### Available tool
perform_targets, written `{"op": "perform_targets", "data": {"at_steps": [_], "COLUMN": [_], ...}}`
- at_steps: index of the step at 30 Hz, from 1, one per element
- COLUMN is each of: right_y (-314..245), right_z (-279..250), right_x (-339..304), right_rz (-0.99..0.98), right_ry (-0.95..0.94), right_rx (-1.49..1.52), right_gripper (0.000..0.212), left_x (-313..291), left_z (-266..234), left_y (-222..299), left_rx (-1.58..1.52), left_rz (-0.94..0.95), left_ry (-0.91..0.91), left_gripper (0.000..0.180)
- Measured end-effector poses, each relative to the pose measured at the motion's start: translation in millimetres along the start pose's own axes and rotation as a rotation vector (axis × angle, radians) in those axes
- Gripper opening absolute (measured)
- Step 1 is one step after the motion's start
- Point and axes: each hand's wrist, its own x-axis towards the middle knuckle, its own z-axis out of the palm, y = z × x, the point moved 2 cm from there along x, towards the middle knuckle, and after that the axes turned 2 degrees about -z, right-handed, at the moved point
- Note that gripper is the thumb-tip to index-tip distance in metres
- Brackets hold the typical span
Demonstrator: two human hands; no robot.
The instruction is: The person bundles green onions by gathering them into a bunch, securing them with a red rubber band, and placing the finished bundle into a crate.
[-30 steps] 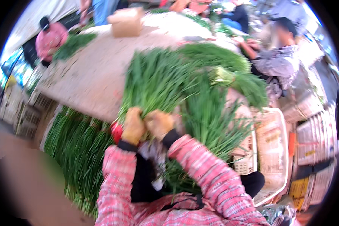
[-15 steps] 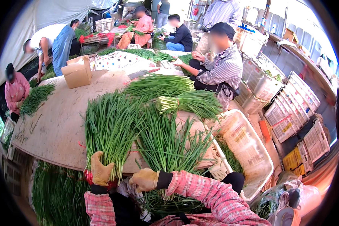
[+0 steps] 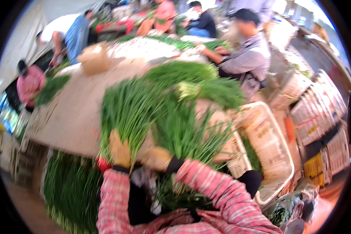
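Note:
A loose pile of garlic chives (image 3: 126, 103) lies on the board in front of me, leaves pointing away. My left hand (image 3: 120, 151), in a tan glove, lies on its stem end with the fingers stretched along the stems. Beside its wrist is a bunch of something red (image 3: 103, 164), perhaps ties. My right hand (image 3: 156, 158), also gloved, is at the board's near edge, by the stems of a second pile of chives (image 3: 183, 130). Its fingers are blurred, so its grip is unclear. Farther off lie a tied bunch of chives (image 3: 216, 92) and another heap (image 3: 181, 72).
The wooden board (image 3: 72, 111) carries a cardboard box (image 3: 94, 58) at its far left. A white plastic crate (image 3: 275, 156) stands at my right, and more chives (image 3: 72, 191) hang below at left. A co-worker (image 3: 247, 54) sits at the far right; several others work behind.
My head view has shifted, moving the scene right and slightly up. My left hand's fingers now point farther up the stems. The right hand sits higher, nearer the second pile's stems.

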Motion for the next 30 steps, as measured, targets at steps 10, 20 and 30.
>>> {"op": "perform_targets", "data": {"at_steps": [10,20,30], "right_y": [45.8,91.5,46.9], "right_z": [-3.1,-5.4,-5.7], "right_x": [3.3,18.4,33.1], "right_rz": [0.647,0.422,0.480], "right_ry": [0.028,0.463,0.194], "right_rx": [0.363,-0.133,-0.208], "right_gripper": [0.012,0.026,0.027], "left_x": [4.8,19.2,17.9], "left_z": [-26.8,-17.1,-23.8], "left_y": [24.4,4.3,-7.5], "left_rx": [0.119,0.140,0.075], "left_rz": [-0.127,-0.070,-0.024], "left_ry": [-0.136,-0.278,-0.242], "left_gripper": [0.101,0.122,0.116]}}
